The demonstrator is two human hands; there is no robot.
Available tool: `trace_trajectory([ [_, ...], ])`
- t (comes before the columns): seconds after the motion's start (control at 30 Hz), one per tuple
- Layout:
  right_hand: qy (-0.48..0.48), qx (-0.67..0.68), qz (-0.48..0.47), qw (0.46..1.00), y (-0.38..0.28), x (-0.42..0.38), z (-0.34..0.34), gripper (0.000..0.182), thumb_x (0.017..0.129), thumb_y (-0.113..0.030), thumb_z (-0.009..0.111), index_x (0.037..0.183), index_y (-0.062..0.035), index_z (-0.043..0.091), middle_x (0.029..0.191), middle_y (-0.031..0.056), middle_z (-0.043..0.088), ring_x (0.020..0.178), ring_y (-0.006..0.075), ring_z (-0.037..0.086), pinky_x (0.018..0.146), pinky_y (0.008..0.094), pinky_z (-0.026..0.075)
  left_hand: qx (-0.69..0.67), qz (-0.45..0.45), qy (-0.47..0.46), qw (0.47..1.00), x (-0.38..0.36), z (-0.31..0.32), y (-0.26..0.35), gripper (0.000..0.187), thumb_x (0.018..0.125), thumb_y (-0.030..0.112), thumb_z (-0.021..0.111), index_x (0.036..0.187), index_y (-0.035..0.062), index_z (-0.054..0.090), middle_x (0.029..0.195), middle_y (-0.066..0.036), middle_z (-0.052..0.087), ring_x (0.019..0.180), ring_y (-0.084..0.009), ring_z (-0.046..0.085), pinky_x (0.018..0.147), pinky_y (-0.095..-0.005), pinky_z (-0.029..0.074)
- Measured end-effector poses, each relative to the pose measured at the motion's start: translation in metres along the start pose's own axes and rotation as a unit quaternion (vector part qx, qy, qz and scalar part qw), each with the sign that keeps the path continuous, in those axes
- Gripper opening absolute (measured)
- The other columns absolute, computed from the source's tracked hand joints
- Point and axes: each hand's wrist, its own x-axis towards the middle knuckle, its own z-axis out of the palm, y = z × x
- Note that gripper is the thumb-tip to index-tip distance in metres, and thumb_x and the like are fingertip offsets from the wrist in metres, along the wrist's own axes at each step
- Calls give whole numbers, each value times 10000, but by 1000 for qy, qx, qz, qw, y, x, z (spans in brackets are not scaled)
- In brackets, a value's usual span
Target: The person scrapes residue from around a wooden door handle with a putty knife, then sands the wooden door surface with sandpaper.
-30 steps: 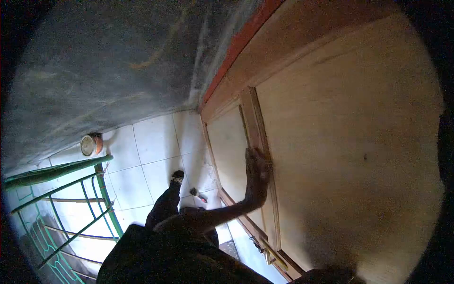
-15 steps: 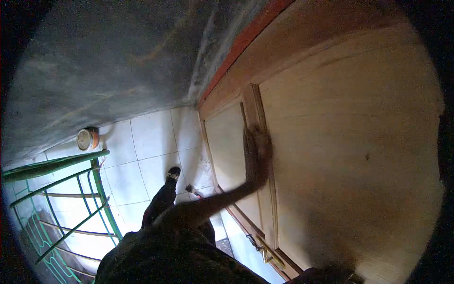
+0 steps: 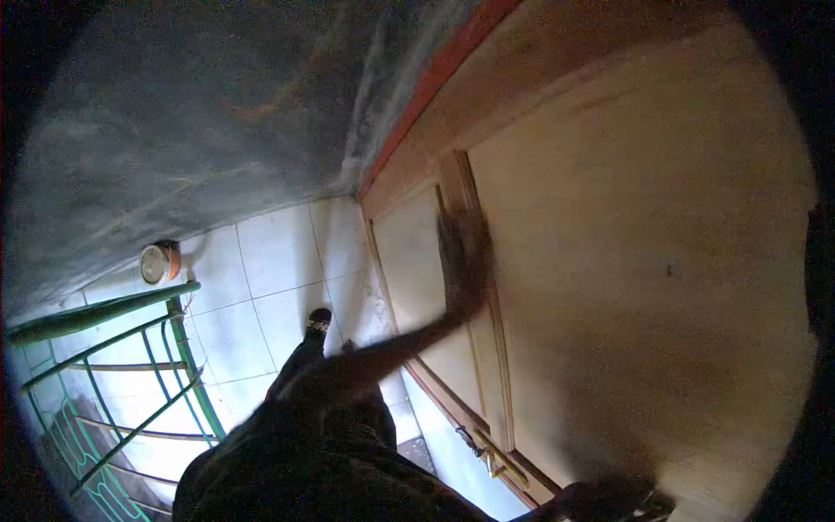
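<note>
A wooden door (image 3: 609, 217) with pale panels and brown framing fills the right side. My left hand (image 3: 470, 252) is over the upright strip between two panels, blurred, so its fingers and anything in them cannot be made out. Low at the right edge of the door, my right hand (image 3: 609, 499) is a dark shape near the panel surface. A small object shows beside its fingers, too dark to name. A brass handle (image 3: 504, 467) is on the door between my body and my right hand.
A green metal frame (image 3: 196, 374) stands at the left on white floor tiles (image 3: 226, 335). A round tub (image 3: 155, 264) sits by the dark grey wall (image 3: 209, 113). My foot (image 3: 319, 321) is on the tiles, with a small dark object (image 3: 349, 345) beside it.
My left hand has shifted slightly up and left over the door strip. My left forearm now covers more of the small object on the floor.
</note>
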Motion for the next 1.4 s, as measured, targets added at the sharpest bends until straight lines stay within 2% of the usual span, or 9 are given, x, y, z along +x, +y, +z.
trace_trajectory([
  [0.13, -5, -1, 9, 1000, 2, -4, -8, 531, 1055, -334, 471, 1461, 4, 520, 1456, 252, 528, 1317, 391, 505, 1127, 565, 401, -34, -7, -57, 998, 137, -12, 4, 409, 1084, 99, 367, 1466, -11, 464, 1489, -240, 449, 1334, -296, 475, 1165, -398, 390],
  [0.43, 20, 195, 93, 976, 11, -4, -23, 532, 1051, -336, 480, 1459, 3, 525, 1449, 258, 533, 1305, 397, 514, 1120, 571, 406, 14, 46, -42, 998, -76, -26, -3, 523, 1087, 151, 370, 1543, -75, 247, 1595, -308, 229, 1458, -422, 284, 1229, -507, 247],
  [0.57, 148, 662, 307, 667, 37, -24, -72, 533, 1050, -337, 483, 1458, 2, 528, 1446, 260, 535, 1300, 399, 518, 1116, 574, 409, -54, 106, 7, 993, 93, -10, -22, 604, 1089, 175, 372, 1577, -104, 151, 1643, -338, 131, 1513, -478, 200, 1258, -555, 183],
  [0.6, 62, 412, 149, 897, 18, -4, -83, 592, 1054, -425, 445, 1468, -8, 515, 1501, 292, 469, 1370, 461, 450, 1142, 623, 367, -64, 136, -1, 989, 104, -5, -19, 626, 1089, 181, 372, 1585, -111, 127, 1654, -346, 106, 1526, -492, 179, 1265, -567, 168],
  [0.67, 66, 266, 114, 955, 1, -46, -104, 591, 1050, -426, 458, 1468, -11, 512, 1510, 295, 457, 1379, 465, 442, 1148, 626, 357, 164, 343, 16, 925, 62, -8, -19, 632, 1090, 174, 356, 1590, -111, 95, 1655, -349, 88, 1526, -514, 140, 1266, -566, 148],
  [0.83, 65, 266, 207, 939, -65, -201, -135, 592, 1038, -427, 491, 1467, -19, 504, 1534, 301, 429, 1401, 474, 422, 1161, 634, 332, -10, 372, -140, 918, -121, -16, -60, 788, 1068, 296, 435, 1591, -119, 16, 1664, -353, 11, 1542, -529, 32, 1243, -602, 55],
  [1.07, 67, 320, 333, 885, -221, -421, -137, 598, 1021, -428, 536, 1465, -30, 493, 1567, 310, 388, 1432, 488, 394, 1179, 646, 298, 77, 642, -80, 758, 56, -22, -56, 754, 1095, 375, 410, 1614, -56, 73, 1653, -351, 124, 1529, -528, 130, 1218, -644, 102],
  [1.17, -31, 336, 363, 868, -290, -498, -141, 534, 981, -276, 599, 1436, -19, 491, 1531, 350, 412, 1438, 569, 354, 1171, 675, 292, -34, 726, 5, 687, 28, -3, -47, 572, 1119, 350, 332, 1556, -17, 376, 1654, -278, 241, 1542, -472, 173, 1263, -552, 111],
  [1.4, -136, 481, 331, 801, -427, -580, -99, 522, 818, -101, 681, 1319, 12, 587, 1527, 322, 435, 1448, 520, 380, 1185, 594, 308, 55, 844, -83, 526, -5, -22, -51, 628, 1027, 313, 560, 1562, 33, 385, 1625, -294, 282, 1494, -493, 287, 1225, -581, 234],
])
